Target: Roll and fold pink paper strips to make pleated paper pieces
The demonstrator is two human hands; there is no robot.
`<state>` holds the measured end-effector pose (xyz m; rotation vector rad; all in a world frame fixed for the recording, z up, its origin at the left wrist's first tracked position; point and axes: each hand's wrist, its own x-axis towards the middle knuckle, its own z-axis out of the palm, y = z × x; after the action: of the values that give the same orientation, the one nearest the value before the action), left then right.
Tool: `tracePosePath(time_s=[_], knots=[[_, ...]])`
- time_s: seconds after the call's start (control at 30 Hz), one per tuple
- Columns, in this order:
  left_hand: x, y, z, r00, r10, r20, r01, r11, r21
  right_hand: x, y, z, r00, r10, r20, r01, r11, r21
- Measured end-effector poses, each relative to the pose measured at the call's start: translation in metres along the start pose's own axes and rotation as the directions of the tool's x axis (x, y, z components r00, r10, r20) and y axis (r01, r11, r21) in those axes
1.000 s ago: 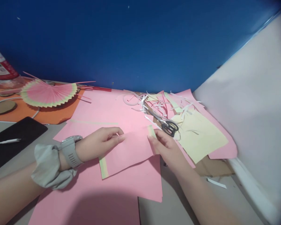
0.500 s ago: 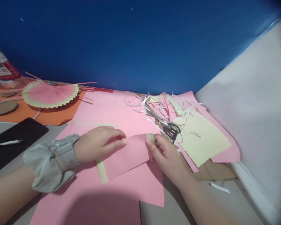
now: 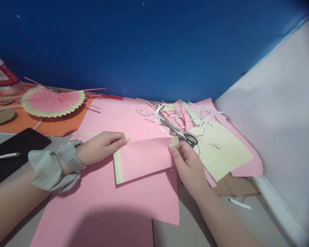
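Observation:
A pink paper piece [image 3: 144, 157] with green and yellow strips along its two short ends is held up between my hands. My left hand [image 3: 103, 145], wearing a grey watch and a grey scrunchie at the wrist, pinches its upper left edge. At the right end, my right hand [image 3: 187, 161] grips the strip-edged side between thumb and fingers. Beneath lie large pink sheets [image 3: 98, 219]. Black-handled scissors [image 3: 189, 138] rest just beyond my right hand, partly covered by it.
A pleated pink paper fan [image 3: 54, 103] with a yellow-green border sits on an orange sheet [image 3: 74, 123] at left. A black tablet-like slab [image 3: 18, 151] lies nearer. Paper scraps [image 3: 177, 115] and a pale yellow sheet [image 3: 224, 151] lie right. A blue wall [image 3: 144, 51] stands behind.
The paper piece has moved slightly up and right with my right hand. My left hand has closed onto its upper left edge, and the left striped end now shows more fully.

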<state>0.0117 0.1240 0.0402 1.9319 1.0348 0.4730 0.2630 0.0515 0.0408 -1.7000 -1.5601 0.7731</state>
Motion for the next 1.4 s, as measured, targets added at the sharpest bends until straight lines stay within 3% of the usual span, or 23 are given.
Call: tracePosePath(time_s=[0.2,0.37,0.5,0.67,0.83,1.0,1.13,1.3,1.4], knots=[[-0.002,-0.003,0.008,0.990,-0.023,-0.137,-0.004,0.980,-0.199,-0.001,-0.001,0.000,0.992,0.051,-0.117,-0.044,0.997,0.058],[-0.004,0.000,0.012,0.998,-0.018,-0.062,0.004,0.977,-0.214,0.000,-0.005,0.001,0.996,0.062,-0.058,-0.048,0.975,0.218],[-0.003,0.001,0.012,0.993,-0.048,-0.111,0.030,0.986,-0.162,0.002,-0.005,-0.001,0.993,0.113,0.015,-0.112,0.943,0.314],[-0.002,-0.001,0.011,0.991,-0.066,-0.117,0.042,0.980,-0.195,0.007,0.003,-0.002,0.991,0.136,0.008,-0.130,0.928,0.350],[-0.001,-0.005,0.009,0.988,-0.098,-0.120,0.045,0.923,-0.382,0.011,0.012,-0.002,0.984,0.117,0.135,-0.172,0.832,0.528],[-0.003,-0.004,0.006,0.984,-0.178,-0.001,0.142,0.787,-0.601,0.004,0.012,-0.001,0.939,0.125,0.321,-0.299,0.758,0.580],[-0.002,-0.005,0.005,0.991,-0.122,0.047,0.128,0.843,-0.523,-0.003,0.012,0.004,0.897,0.122,0.425,-0.374,0.723,0.581],[-0.001,-0.007,0.007,0.994,-0.096,-0.060,0.066,0.921,-0.384,-0.004,0.013,0.006,0.922,0.150,0.357,-0.345,0.737,0.581],[0.000,-0.006,0.009,0.984,-0.126,-0.124,0.071,0.924,-0.376,-0.004,0.007,0.004,0.895,0.090,0.436,-0.350,0.746,0.566]])
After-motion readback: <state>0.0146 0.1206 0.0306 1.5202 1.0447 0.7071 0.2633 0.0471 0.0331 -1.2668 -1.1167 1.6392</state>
